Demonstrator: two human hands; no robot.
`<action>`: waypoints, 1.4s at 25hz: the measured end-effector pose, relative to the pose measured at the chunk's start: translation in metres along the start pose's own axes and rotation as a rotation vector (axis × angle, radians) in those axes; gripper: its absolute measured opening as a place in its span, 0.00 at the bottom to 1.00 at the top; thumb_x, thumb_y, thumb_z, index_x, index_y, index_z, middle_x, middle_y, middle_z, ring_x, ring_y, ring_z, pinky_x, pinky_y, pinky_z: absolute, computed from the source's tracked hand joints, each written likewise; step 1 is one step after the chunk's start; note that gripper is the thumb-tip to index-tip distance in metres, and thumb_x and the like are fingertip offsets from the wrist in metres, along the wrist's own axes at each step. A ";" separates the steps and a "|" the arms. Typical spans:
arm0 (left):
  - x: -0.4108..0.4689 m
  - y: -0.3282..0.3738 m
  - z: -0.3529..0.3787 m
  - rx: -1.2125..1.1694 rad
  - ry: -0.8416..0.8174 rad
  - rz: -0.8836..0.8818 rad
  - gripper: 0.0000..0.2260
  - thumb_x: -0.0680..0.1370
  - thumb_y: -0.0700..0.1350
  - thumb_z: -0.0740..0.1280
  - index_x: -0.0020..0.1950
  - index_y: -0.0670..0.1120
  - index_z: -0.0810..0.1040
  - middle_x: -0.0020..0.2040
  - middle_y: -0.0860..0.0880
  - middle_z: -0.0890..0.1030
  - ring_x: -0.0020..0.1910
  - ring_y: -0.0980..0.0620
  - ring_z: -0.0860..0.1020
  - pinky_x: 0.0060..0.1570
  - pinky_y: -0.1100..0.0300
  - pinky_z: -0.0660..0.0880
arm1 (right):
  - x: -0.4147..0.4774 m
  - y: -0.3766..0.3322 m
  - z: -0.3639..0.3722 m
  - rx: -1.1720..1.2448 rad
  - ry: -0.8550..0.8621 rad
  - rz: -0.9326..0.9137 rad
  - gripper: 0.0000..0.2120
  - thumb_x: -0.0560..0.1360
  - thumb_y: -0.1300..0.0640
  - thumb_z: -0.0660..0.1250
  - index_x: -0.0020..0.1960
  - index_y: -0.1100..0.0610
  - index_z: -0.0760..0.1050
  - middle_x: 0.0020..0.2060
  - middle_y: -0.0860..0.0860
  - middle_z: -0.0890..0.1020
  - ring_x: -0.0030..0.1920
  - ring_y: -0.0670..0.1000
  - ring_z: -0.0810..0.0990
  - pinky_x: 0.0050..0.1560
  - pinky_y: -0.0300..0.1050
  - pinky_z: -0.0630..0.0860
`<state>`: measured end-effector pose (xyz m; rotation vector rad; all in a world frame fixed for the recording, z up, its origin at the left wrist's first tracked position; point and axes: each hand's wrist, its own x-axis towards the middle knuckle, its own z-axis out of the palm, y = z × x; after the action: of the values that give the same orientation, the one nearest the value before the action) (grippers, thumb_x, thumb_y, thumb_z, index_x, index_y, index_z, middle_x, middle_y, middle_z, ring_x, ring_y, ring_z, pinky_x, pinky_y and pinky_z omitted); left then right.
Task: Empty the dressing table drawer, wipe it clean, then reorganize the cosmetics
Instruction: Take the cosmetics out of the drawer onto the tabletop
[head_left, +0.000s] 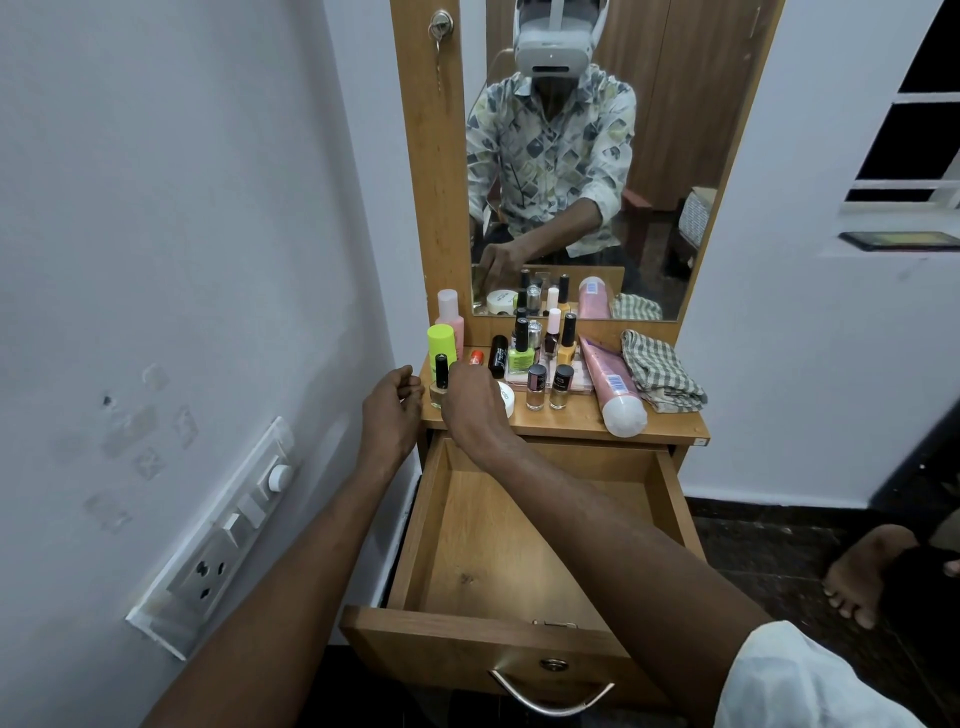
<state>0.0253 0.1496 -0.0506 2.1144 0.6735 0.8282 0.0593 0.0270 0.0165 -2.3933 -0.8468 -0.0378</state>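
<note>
Reaching over the pulled-out drawer, the person's right hand hangs above the front left of the table top. Its fingertips are bunched close to a beige nail polish bottle with a black cap; whether they pinch that bottle or only come near it cannot be told. The hand covers most of a white jar. The left hand sits at the top's left edge, fingers loosely curled, with nothing seen in them.

The drawer shows only its bare wood floor (a few dark specks on it), and its curved metal handle faces the camera.

The cosmetics all stand on the top. A neon yellow bottle is at the left rear, with a pink bottle behind it. Right of them are a black tube and a green nail polish, amid a cluster of small polish bottles against the mirror. Two squat bottles stand in front of that cluster. A pink tube lies on its side, white cap toward the front edge. A folded checked cloth lies just beside it on the right.
</note>
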 end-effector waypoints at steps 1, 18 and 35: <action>0.000 0.000 0.000 0.000 -0.001 0.000 0.19 0.81 0.37 0.63 0.72 0.39 0.71 0.64 0.43 0.79 0.60 0.49 0.78 0.58 0.62 0.72 | 0.000 0.000 0.000 -0.001 0.001 0.000 0.09 0.78 0.67 0.65 0.57 0.63 0.77 0.51 0.59 0.81 0.49 0.56 0.81 0.44 0.46 0.77; -0.001 -0.001 0.003 -0.001 0.018 -0.016 0.19 0.81 0.36 0.63 0.72 0.39 0.71 0.64 0.42 0.79 0.59 0.49 0.78 0.59 0.62 0.71 | -0.032 0.010 -0.003 0.107 0.163 -0.214 0.13 0.80 0.61 0.62 0.64 0.60 0.73 0.56 0.56 0.77 0.48 0.54 0.80 0.46 0.50 0.80; -0.005 0.003 0.017 0.010 0.092 -0.086 0.18 0.82 0.37 0.61 0.72 0.40 0.71 0.66 0.41 0.77 0.63 0.45 0.76 0.66 0.50 0.73 | -0.084 0.135 -0.013 -0.100 -0.232 -0.145 0.07 0.78 0.52 0.67 0.51 0.54 0.81 0.44 0.49 0.84 0.40 0.45 0.79 0.41 0.42 0.79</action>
<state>0.0350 0.1364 -0.0585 2.0512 0.8128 0.8799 0.0732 -0.1113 -0.0623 -2.4569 -1.1493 0.1464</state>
